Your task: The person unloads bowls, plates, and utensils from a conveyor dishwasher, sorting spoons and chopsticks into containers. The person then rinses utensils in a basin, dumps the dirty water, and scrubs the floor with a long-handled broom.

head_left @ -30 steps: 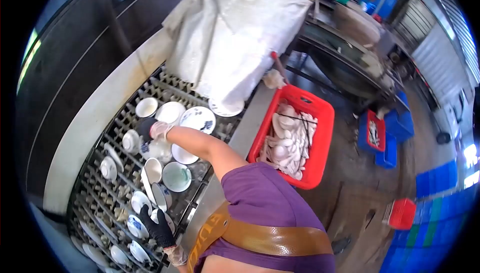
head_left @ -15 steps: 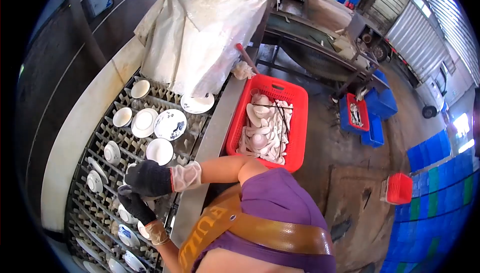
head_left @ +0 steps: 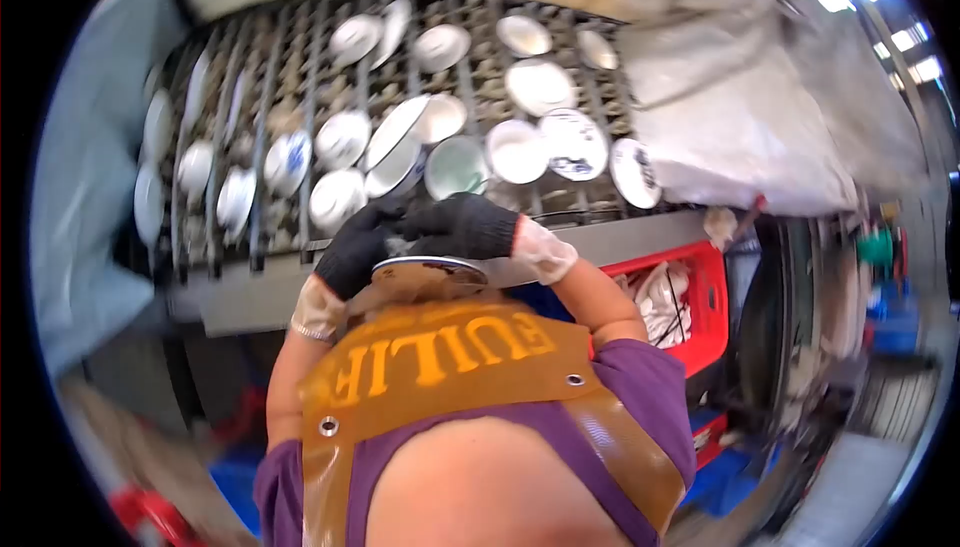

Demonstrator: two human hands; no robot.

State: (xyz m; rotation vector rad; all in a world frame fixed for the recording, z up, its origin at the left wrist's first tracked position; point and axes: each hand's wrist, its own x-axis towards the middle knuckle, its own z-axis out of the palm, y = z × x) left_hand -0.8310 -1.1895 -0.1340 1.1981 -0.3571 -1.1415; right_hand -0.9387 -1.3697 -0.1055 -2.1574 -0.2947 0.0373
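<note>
Close in front of the brown apron is a white plate [head_left: 432,264] with a blue rim and dark decoration, seen nearly edge-on. My left hand [head_left: 355,250], in a black glove, curls by its left side. My right hand [head_left: 465,227], gloved alike, bends over its far rim. Both hands look closed on the plate, though blur and overlap hide the fingertips. Just beyond my fingers stand a pale green bowl [head_left: 456,169] and a white bowl [head_left: 393,165] on the pegged rack conveyor [head_left: 290,22]. A round white dish [head_left: 517,152] sits to their right.
Several more plates and bowls stand in the conveyor slots. A metal ledge [head_left: 250,292] runs along the near side. At right is a red basket [head_left: 708,292] with white pieces inside. Plastic sheeting [head_left: 730,97] covers the right end; a bluish sheet [head_left: 85,167] hangs left.
My view has turned left to face the conveyor squarely. Both hands have come back from over the rack towards the apron, and a plate now shows there.
</note>
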